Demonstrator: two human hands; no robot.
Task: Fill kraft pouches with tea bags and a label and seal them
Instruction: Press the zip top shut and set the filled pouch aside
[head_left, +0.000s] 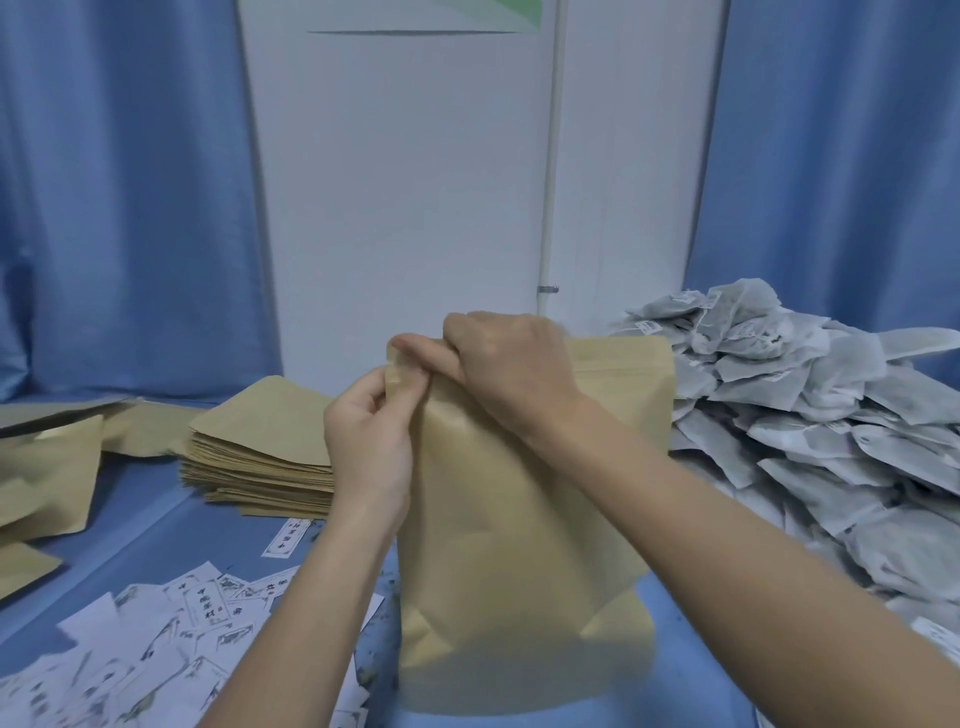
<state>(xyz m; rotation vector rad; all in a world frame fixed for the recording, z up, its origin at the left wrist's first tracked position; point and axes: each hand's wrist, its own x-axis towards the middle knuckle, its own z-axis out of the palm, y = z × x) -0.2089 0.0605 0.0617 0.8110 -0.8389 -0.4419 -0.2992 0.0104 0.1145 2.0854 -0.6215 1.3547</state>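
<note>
A tall kraft pouch (519, 545) stands upright on the blue table in front of me, bulging in its lower half. My left hand (371, 441) pinches the pouch's top left corner between thumb and fingers. My right hand (511, 369) reaches over the top edge and pinches the same strip just right of the left hand. A big heap of grey tea bags (810, 410) lies to the right, behind the pouch. White printed labels (156, 639) are scattered at the lower left.
A stack of flat empty kraft pouches (265, 447) sits left of the standing pouch. More kraft pouches (41, 467) lie at the far left edge. Blue curtains and a white panel close off the back. Tea crumbs dot the blue table (171, 525).
</note>
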